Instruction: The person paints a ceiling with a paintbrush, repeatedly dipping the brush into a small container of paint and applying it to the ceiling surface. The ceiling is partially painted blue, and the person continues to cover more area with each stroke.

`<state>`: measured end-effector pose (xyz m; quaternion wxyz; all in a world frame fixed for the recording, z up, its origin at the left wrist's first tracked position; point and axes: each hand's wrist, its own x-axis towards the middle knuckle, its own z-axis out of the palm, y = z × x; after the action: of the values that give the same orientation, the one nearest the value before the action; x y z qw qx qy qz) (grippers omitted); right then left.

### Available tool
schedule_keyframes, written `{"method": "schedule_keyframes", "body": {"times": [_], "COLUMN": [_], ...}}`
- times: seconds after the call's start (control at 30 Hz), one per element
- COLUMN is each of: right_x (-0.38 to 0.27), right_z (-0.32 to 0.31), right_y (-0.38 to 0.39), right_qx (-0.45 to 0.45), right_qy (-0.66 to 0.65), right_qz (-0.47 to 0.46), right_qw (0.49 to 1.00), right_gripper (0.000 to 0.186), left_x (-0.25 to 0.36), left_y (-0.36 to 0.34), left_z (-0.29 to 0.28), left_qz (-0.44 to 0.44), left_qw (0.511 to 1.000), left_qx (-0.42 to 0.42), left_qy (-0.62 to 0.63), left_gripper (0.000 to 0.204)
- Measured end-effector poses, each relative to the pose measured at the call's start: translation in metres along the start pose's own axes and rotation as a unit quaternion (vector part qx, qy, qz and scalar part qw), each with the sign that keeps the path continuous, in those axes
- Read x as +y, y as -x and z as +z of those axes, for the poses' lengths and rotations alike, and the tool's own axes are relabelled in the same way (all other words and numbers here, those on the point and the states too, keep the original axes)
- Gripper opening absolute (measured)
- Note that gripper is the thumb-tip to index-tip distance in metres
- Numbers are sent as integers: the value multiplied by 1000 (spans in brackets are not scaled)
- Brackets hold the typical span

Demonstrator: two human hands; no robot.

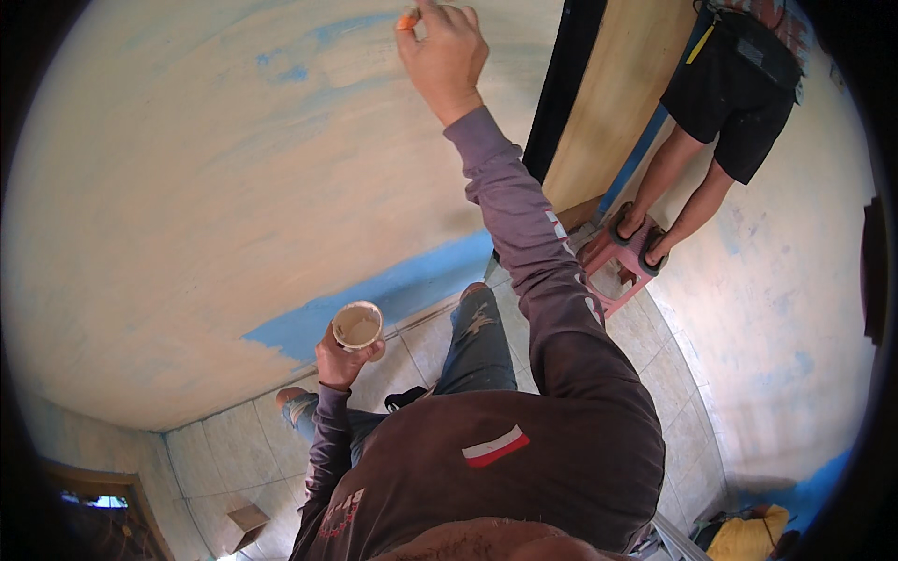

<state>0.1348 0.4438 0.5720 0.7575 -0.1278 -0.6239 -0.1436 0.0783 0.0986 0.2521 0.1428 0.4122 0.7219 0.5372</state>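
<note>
Low in front of the wall, my left hand (340, 363) is closed round a small round tub (371, 323), tilted so that its mouth shows pale, paint-like stuff inside. High at the top edge, my right hand (447, 58) reaches up with its fingers closed on an orange-ended handle (408, 20); the rest of that tool is out of sight. Beside it stands the wall (234, 187), smeared in cream over blue. Bare blue paint (374, 292) still shows as a band along the wall's foot, with fainter blue streaks near my right hand.
At the right a person (730, 103) in black shorts stands on a pink plastic stool (617, 266), next to a wooden door panel (613, 103) with a dark frame. A small open box (245, 525) lies on the tiled floor (220, 453). Yellow cloth (748, 535) sits at the lower right.
</note>
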Motion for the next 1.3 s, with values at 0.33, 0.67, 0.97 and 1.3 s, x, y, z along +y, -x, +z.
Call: {"method": "schedule_keyframes", "body": {"times": [0.33,0.67,0.97,1.3], "right_x": [-56,-1,137,174], "right_z": [31,-44,-73,-50], "right_y": [12,-23,-25,-10], "right_qx": [-14,8,59,-9], "right_qy": [-84,-41,102,163], "right_qz": [3,5,24,3], "right_qw": [996,999,993,987], "right_gripper": [28,18,22,24], "left_x": [1,0,-6,-2], "left_y": [2,2,0,1], "left_z": [1,0,0,0], "left_qz": [4,-1,2,3], "left_qw": [1000,1000,1000,1000], "left_qx": [4,6,-8,-5], "left_qy": [-13,-2,1,26], "left_gripper": [69,70,70,69]}}
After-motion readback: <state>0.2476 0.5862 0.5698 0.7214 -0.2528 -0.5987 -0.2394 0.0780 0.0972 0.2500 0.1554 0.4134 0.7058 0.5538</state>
